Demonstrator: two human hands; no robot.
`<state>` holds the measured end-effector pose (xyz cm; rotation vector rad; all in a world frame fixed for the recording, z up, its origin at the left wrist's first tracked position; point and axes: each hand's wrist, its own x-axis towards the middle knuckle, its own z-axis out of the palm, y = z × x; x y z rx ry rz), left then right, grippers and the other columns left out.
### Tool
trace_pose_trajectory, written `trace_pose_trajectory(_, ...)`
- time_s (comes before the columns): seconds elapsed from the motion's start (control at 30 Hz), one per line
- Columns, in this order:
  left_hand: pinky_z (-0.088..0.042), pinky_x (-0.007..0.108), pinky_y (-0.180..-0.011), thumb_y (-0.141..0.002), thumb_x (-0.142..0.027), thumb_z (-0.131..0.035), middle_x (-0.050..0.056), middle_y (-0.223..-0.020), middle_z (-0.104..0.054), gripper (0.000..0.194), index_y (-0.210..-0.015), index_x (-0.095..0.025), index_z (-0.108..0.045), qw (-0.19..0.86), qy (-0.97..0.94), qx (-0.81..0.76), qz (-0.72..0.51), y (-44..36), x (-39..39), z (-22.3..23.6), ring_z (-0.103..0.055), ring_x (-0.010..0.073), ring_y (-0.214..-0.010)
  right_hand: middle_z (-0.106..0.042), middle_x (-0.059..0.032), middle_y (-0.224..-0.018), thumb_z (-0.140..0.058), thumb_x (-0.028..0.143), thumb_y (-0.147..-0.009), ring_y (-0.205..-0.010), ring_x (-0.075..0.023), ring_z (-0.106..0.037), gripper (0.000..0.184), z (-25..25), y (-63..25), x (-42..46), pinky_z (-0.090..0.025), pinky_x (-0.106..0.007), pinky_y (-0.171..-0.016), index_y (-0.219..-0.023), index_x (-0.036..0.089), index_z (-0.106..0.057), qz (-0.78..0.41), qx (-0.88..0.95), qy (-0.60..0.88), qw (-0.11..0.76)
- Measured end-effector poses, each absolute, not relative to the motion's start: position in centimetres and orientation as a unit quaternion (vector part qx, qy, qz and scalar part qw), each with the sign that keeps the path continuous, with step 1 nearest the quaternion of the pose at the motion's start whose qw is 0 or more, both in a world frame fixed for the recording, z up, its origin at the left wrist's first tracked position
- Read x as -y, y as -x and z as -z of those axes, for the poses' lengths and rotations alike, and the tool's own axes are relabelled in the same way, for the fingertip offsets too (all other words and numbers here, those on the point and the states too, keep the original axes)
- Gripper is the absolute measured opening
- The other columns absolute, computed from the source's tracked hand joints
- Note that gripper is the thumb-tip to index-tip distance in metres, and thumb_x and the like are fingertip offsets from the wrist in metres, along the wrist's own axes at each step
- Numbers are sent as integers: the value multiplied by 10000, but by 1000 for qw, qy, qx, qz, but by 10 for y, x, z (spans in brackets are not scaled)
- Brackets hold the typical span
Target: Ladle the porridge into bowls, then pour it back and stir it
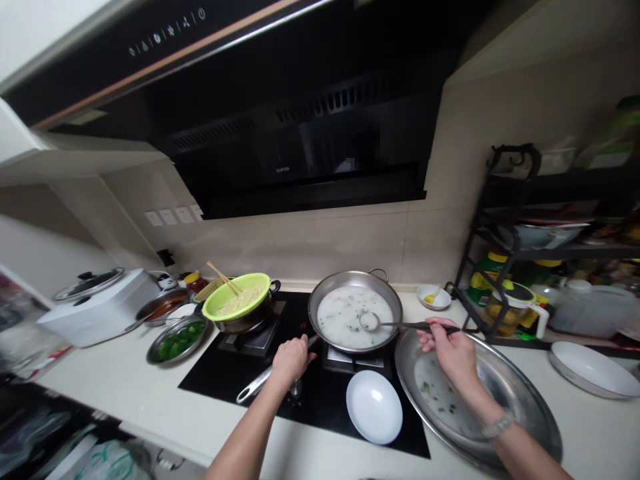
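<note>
My left hand (pixel 291 360) is wrapped round the long metal handle (pixel 255 385) of a steel wok (pixel 315 308) on the right burner. White soup with green flecks (pixel 345 310) fills much of the wok. A ladle (pixel 400 325) is pinched in my right hand (pixel 453 353), its bowl dipping into the soup's surface. Below my right hand lies a large steel basin (pixel 525 400) with whitish liquid and green bits in it. In front of the wok stands a white bowl (pixel 374 407) on the black cooktop (pixel 320 400).
A green colander (pixel 263 283) holding pale noodles and chopsticks rests over a pot on the left burner. Left of it is a dish of green vegetables (pixel 180 340). A small white dish (pixel 434 297) and a black shelf rack (pixel 480 267) stand right; the range hood (pixel 300 147) hangs above.
</note>
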<state>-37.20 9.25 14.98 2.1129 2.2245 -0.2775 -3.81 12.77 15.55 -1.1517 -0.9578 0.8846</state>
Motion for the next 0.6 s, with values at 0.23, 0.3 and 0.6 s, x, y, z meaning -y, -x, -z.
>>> trace_pose_trajectory(0.23,-494,394,-855,-908,-370,-480,167,-1119,-689,382,-1224,-161,-527,28,-688,-720,84,372,-91,-147,-659,310,-1056,-621,-21,-497,-678,523,-699,-561,-270,-684,343,-151,33,-127,-527,-336,-483,-843,227,-585,-377,416,507,654)
trace_pose_trajectory(0.3,-494,398,-858,-904,-370,-482,166,-1128,-687,390,-1230,-159,-522,28,-689,-719,83,373,-92,-146,-657,314,-1058,-642,-35,-534,-678,514,-697,-557,-267,-680,327,-152,32,-126,-516,-334,-452,-835,233,-584,-377,409,504,661)
trace_pose_trajectory(0.6,-498,401,-860,-909,-369,-474,165,-1124,-689,411,-1251,-145,-516,25,-690,-719,82,372,-90,-147,-656,318,-1054,-648,-54,-568,-688,385,-655,-553,-258,-660,219,-166,3,-105,-480,-316,-386,-800,250,-598,-393,325,502,699)
